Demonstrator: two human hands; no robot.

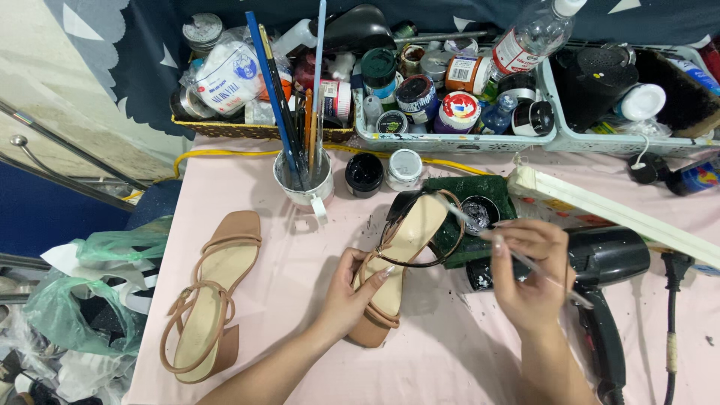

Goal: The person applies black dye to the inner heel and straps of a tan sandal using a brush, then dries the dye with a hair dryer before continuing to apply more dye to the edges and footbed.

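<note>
Table: pink cloth, stained, bearing all items below.
Baskets: along the far edge, packed with paint pots and bottles.
Hair dryer: black, lying at right, just beside the right hand.
Spare sandal: tan, heeled, lying at left, apart from both hands.
Held sandal: tan, table centre, heel part blackened.
Left hand: fingers curled about the held sandal's toe end, thumb pressed on the insole.
Right hand: fingertips pinching a thin brush.
Brush: slanted, tip over the open black paint pot.
Cup: white, holding upright brushes.
</note>
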